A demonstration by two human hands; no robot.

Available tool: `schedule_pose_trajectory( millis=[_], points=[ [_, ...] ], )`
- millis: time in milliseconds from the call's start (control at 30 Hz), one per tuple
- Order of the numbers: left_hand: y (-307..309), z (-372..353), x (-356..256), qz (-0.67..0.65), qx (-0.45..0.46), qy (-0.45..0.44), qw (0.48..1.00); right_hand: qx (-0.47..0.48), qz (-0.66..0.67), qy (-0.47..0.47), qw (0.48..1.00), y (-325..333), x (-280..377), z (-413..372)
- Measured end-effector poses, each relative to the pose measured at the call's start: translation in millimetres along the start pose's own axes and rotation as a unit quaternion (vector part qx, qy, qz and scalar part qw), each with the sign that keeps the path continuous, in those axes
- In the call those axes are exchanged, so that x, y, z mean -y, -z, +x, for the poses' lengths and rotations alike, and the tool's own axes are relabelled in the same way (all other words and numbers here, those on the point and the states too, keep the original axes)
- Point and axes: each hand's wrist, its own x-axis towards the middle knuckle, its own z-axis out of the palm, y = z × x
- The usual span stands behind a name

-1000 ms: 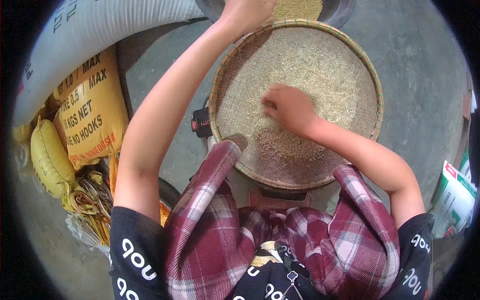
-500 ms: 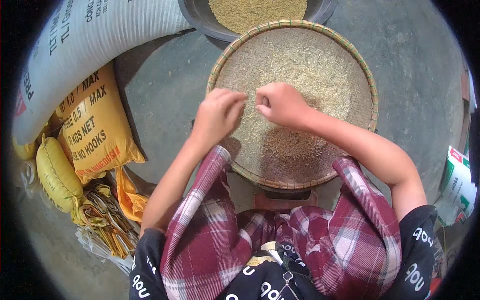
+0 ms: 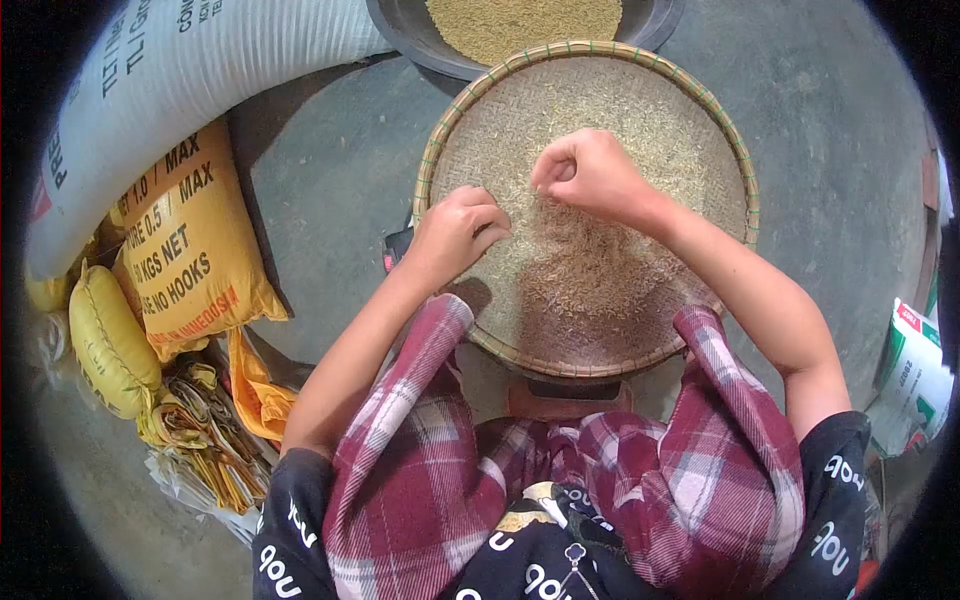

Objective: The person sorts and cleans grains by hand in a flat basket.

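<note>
A round woven tray with a green-bound rim lies in front of my knees, with loose grain spread over it. My left hand is over the tray's left side, fingers curled and pressed together; whatever they hold is too small to make out. Above the middle of the grain is my right hand, its thumb and forefinger closed in a pinch. Anything between those fingertips is hidden.
Behind the tray a dark basin holds more grain. White and orange sacks stand at the left, near a yellow bag and folded sacks. A white and green bag is at the far right.
My right hand has moved up and to the right over the grain. My left hand has shifted slightly right and down. The two hands are farther apart.
</note>
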Motion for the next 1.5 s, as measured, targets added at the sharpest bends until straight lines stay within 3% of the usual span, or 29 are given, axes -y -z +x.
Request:
schedule_pose_trajectory(
  millis=[167, 267, 367, 400, 433, 500, 567, 633, 700, 733, 800, 833, 900, 933, 967, 1033, 1267, 1500],
  points=[
    [2, 1, -12, 0.05, 0.001, -0.003, 0.999, 0.006, 0.0, -0.032, 0.999, 21, 14, 11],
    [1, -1, -13, 0.072, 0.006, -0.017, 0.997, -0.086, -0.03, 0.076, 0.993, 38, 13, 31],
    [1, -2, -16, 0.072, -0.005, -0.007, 0.997, -0.224, -0.084, 0.123, 0.963, 71, 26, 71],
    [0, -2, -16, 0.072, -0.005, -0.008, 0.997, -0.228, -0.093, 0.052, 0.968, 83, 32, 82],
    [1, -2, -15, 0.061, -0.013, -0.002, 0.998, -0.286, -0.145, 0.121, 0.939, 95, 24, 100],
    [7, 5, -15, 0.05, -0.021, 0.001, 0.999, -0.332, -0.341, 0.128, 0.87, 107, 1, 123],
    [28, 22, -23, -0.029, -0.064, 0.034, 0.997, -0.333, -0.318, 0.153, 0.874, 106, -1, 108],
    [53, 52, -18, -0.013, -0.136, 0.032, 0.99, -0.329, -0.293, 0.18, 0.879, 96, 1, 83],
    [76, 94, -8, 0.055, -0.225, 0.012, 0.973, -0.255, -0.304, 0.083, 0.914, 84, 6, 51],
    [85, 118, 2, 0.055, -0.247, 0.018, 0.967, -0.254, -0.306, 0.084, 0.914, 79, 4, 40],
    [93, 162, 27, 0.072, -0.273, 0.052, 0.958, -0.287, -0.321, 0.248, 0.868, 65, -8, 21],
    [94, 178, 35, 0.086, -0.277, 0.081, 0.954, -0.284, -0.323, 0.251, 0.867, 60, -10, 12],
    [89, 189, 40, 0.092, -0.295, 0.034, 0.951, -0.249, -0.326, 0.231, 0.882, 53, -15, -2],
    [85, 191, 42, 0.1, -0.307, -0.014, 0.946, -0.219, -0.277, 0.155, 0.923, 50, -20, -6],
    [80, 189, 44, 0.097, -0.31, -0.012, 0.946, -0.215, -0.28, 0.155, 0.923, 52, -25, -7],
    [69, 179, 37, 0.197, -0.274, -0.094, 0.937, -0.159, -0.183, 0.085, 0.966, 57, -33, -10],
    [47, 137, -2, 0.151, -0.231, -0.105, 0.955, -0.115, -0.254, 0.046, 0.959, 57, -26, -10],
    [43, 125, -16, 0.105, -0.205, -0.129, 0.965, -0.088, -0.204, 0.027, 0.975, 66, -29, -3]
  ],
)
